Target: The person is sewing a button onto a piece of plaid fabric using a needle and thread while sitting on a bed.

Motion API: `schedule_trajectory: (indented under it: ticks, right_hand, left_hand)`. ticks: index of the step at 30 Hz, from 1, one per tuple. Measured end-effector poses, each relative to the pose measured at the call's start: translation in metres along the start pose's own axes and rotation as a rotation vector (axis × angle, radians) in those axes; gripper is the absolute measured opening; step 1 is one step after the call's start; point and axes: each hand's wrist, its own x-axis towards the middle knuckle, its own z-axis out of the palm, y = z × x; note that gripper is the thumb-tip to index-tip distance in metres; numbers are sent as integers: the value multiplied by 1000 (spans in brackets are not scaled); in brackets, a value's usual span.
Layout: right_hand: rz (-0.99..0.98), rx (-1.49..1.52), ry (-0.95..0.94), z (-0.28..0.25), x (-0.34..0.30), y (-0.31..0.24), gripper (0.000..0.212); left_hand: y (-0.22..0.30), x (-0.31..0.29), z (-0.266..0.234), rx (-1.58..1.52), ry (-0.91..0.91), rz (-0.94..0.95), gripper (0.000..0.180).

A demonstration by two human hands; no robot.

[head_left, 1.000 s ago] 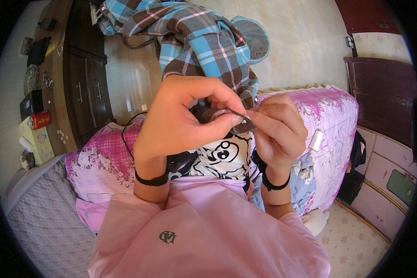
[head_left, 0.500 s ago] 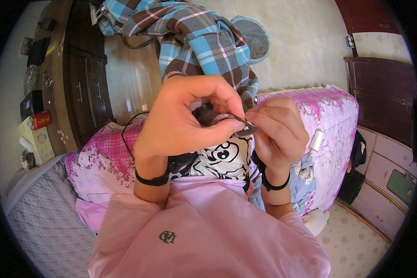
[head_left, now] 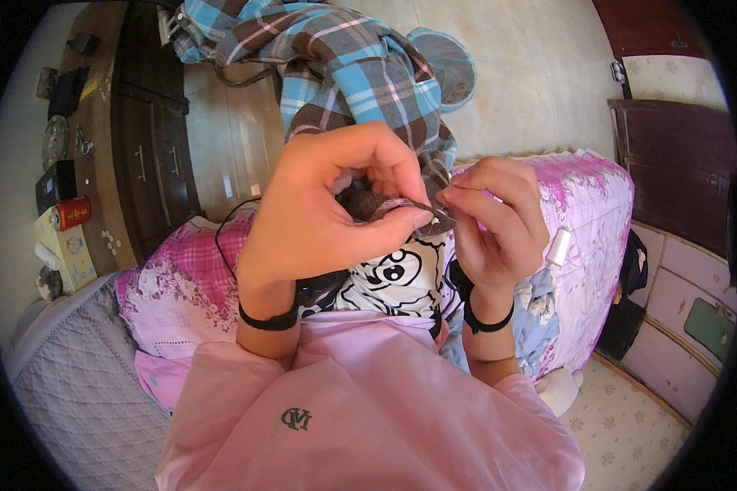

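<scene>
A blue, brown and grey plaid cloth (head_left: 348,69), which looks like a shirt, spreads away in front of me. A dark fold of it runs back into my left hand (head_left: 303,204), whose thumb and forefinger pinch its edge. My right hand (head_left: 499,225) is just right of that edge, thumb and forefinger pressed together, other fingers curled. Anything in the right hand's pinch is too small to make out. A white spool (head_left: 558,245), perhaps of thread, stands on the bed to the right of my right hand.
A pink floral bedspread (head_left: 594,196) covers the surface around me. Beyond the plaid cloth is a light blue bin (head_left: 454,69). At left, a wooden cabinet (head_left: 151,151) carries a red can (head_left: 73,212) and a yellow box (head_left: 71,254). Purple drawers (head_left: 671,327) line the right side.
My right hand's fingertips have drawn slightly right and up, away from the cloth's edge, and its fingers have opened out a little. The left hand keeps its pinch, nearly still.
</scene>
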Motion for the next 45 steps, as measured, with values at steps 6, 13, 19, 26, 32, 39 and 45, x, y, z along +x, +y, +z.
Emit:
schedule_trajectory:
  ticks: [6,13,19,26,32,39,45]
  right_hand:
    - [-76,5,3,-1,2,-1,28]
    - [-18,-16,93,-7,-3,-10,33]
    - [-88,-82,46,-7,-6,-19,35]
    - [-154,-246,61,-5,-4,-21,34]
    - [-72,-339,231,-8,-13,-18,34]
    - [137,-231,263,0,-10,-10,50]
    - [154,57,99,9,-5,3,21]
  left_hand:
    - [0,2,5,98,16,42,24]
    - [3,3,12,211,160,189,25]
    - [2,6,15,289,170,364,24]
    - [0,6,12,263,127,396,25]
    - [-2,8,16,267,289,292,21]
    - [-3,6,12,330,288,170,23]
    - [-3,7,12,315,260,244,22]
